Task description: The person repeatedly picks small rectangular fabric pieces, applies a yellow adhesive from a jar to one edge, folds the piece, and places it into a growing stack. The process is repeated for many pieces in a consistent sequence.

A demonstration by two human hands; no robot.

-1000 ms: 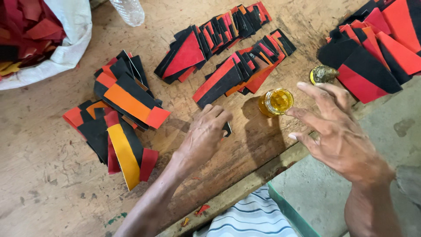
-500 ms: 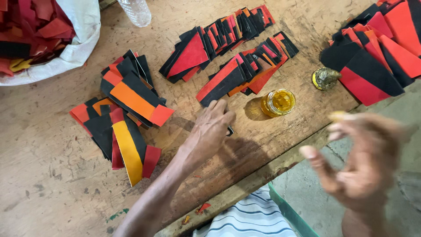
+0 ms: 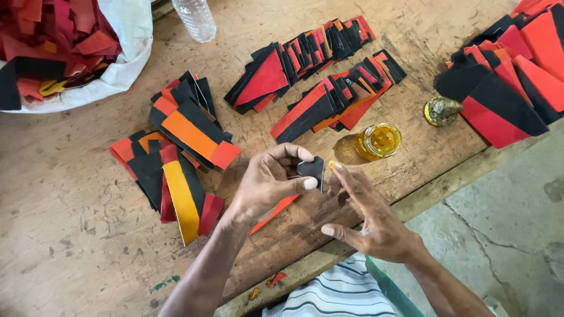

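Note:
My left hand (image 3: 267, 185) grips a small black and red cut piece (image 3: 310, 171) between thumb and fingers, held just above the wooden table (image 3: 76, 235). The piece's red tail (image 3: 273, 212) hangs down below the hand. My right hand (image 3: 367, 214) is beside it with fingers spread, and a fingertip carrying a dab of yellow glue touches the piece's right edge. A small open jar of yellow glue (image 3: 379, 141) stands just beyond the right hand.
Piles of black, red and orange cut pieces lie to the left (image 3: 176, 158), ahead (image 3: 317, 76) and at the far right (image 3: 505, 76). A white sack of scraps (image 3: 64, 53) sits top left, a plastic bottle (image 3: 197, 17) behind, a jar lid (image 3: 440, 110) near the table edge.
My left hand lifted a black and red piece off the table. My right hand swung in from the right, away from the jar, and now touches the piece with a glue-tipped finger.

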